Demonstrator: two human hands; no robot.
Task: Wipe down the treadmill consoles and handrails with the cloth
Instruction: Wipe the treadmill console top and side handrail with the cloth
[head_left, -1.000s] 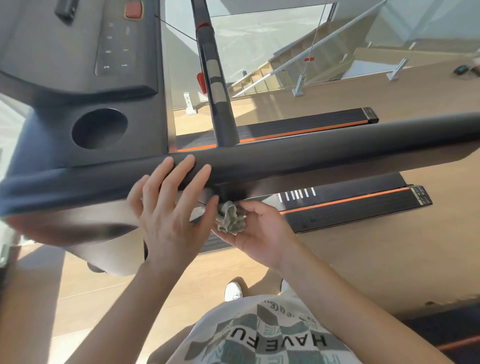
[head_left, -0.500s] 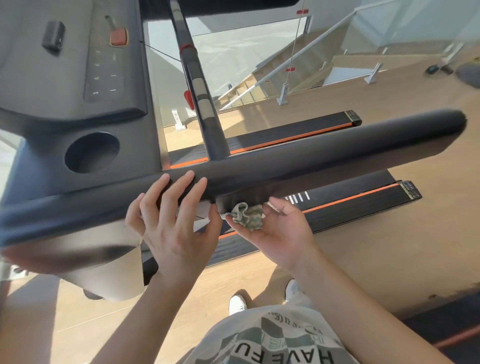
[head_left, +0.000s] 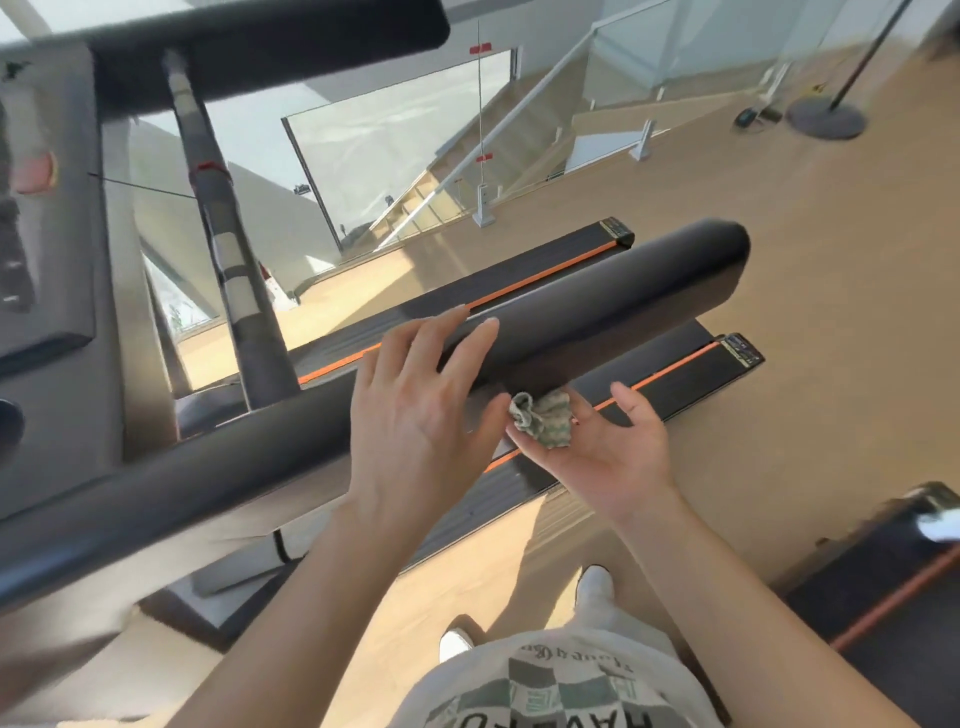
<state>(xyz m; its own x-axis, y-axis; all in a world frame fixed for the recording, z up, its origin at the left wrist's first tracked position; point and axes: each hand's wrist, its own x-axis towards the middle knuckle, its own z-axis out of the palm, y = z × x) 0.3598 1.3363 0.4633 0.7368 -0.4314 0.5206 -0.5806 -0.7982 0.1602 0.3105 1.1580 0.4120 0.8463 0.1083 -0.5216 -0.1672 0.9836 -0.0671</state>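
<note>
Left hand (head_left: 415, 410) lies flat across the top of the dark handrail (head_left: 623, 291), fingers straight and spread, gripping nothing. Just to its right, below the rail's lower edge, the cloth (head_left: 543, 421) sits crumpled on the fingers of the right hand (head_left: 602, 457), which is turned palm up, with the thumb held well clear of the fabric; the cloth is carried rather than pinched. Risk, as judged: with no thumb on it, the cloth could slide off and fall toward the treadmill deck (head_left: 685, 384) beneath the right hand once the stroke begins. Bunched as it is, it offers a small face and may skip strips of the rail. The bare left palm may also mark rail that counts as wiped. Not verifiable: whether cloth and rail underside actually touch, since the underside is out of sight. The right fingertips are covered by fabric. Far left of the left hand, the console (head_left: 47, 260) is blurred and cut by the frame edge.
</note>
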